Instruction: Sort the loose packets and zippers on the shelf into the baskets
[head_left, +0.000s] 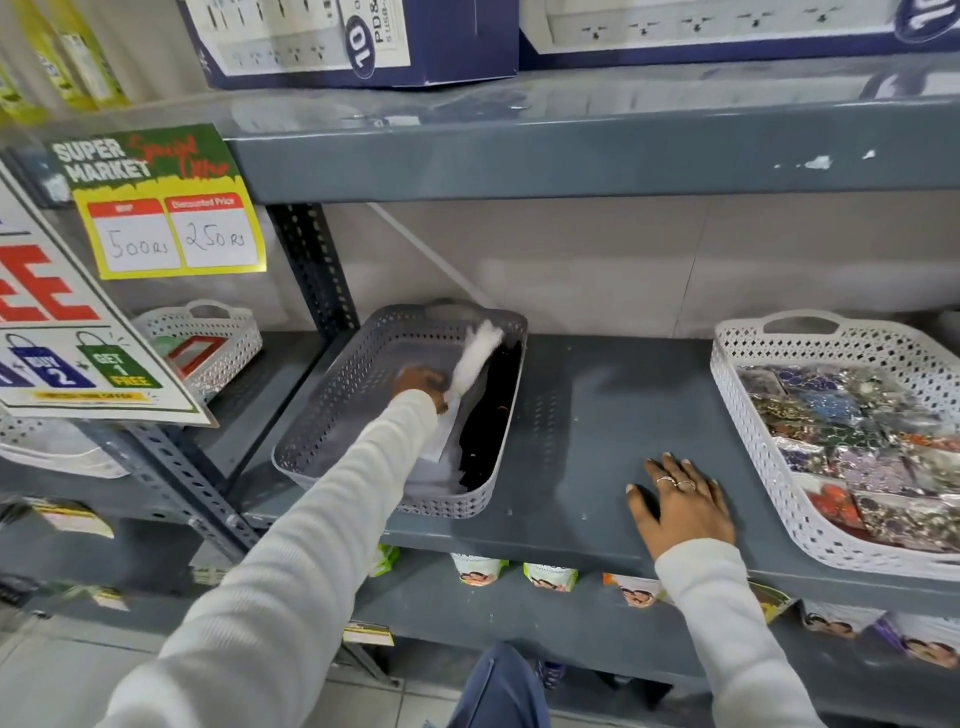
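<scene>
A grey perforated basket (332, 395) stands on the grey shelf (587, 415), left of centre. Black zippers (488, 415) lie along its right side. My left hand (418, 383) reaches into this basket and is shut on a bundle of white zippers (477, 358), which blurs upward toward the basket's far end. My right hand (678, 501) rests flat on the bare shelf, fingers spread, between the two baskets. A white perforated basket (748, 415) at the right holds several shiny, colourful packets (852, 441).
Another white basket (208, 327) with a red-edged item sits on the neighbouring shelf at left. Price and offer signs (166, 208) hang at the left. Boxes (353, 41) stand on the upper shelf; pouches (550, 574) line the lower one.
</scene>
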